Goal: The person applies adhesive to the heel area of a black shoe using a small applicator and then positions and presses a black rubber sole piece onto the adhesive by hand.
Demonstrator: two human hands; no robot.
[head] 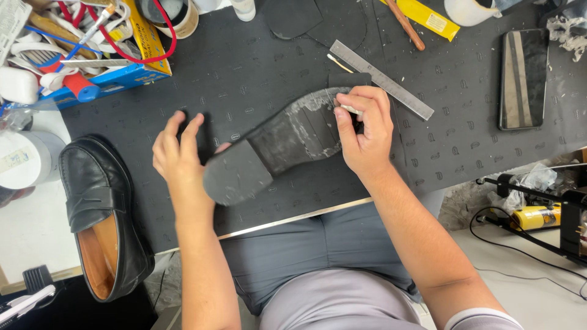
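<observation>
Our right hand (pixel 364 131) is pinched shut on a small pale tool (pixel 350 109), its tip pressed against the front part of the shoe sole (pixel 287 137). Our left hand (pixel 177 153) has its fingers spread and wraps around the heel end from behind, steadying it. The shoe lies upside down on the black rubber mat (pixel 257 67), between our two hands, just above our lap. Its sole is dark and worn, scuffed grey-white across the front half, with a smoother, dusty heel block (pixel 235 174) tilted toward us.

Just past the right hand a metal ruler (pixel 382 79) lies slantwise on the mat, with a thin pale stick (pixel 337 62) beside its upper end. Dark cut sole pieces (pixel 293 17) sit further up the mat.

At the top left, a blue and yellow cardboard box (pixel 125 76) holds a jumble of white straps, red cord and a red-handled tool. A white tub (pixel 27 159) stands at the left edge; we cannot tell what is in it. Beside it, a second black loafer (pixel 101 214) rests upright, its tan lining showing. A dark phone (pixel 523 79) lies well off to the right.
</observation>
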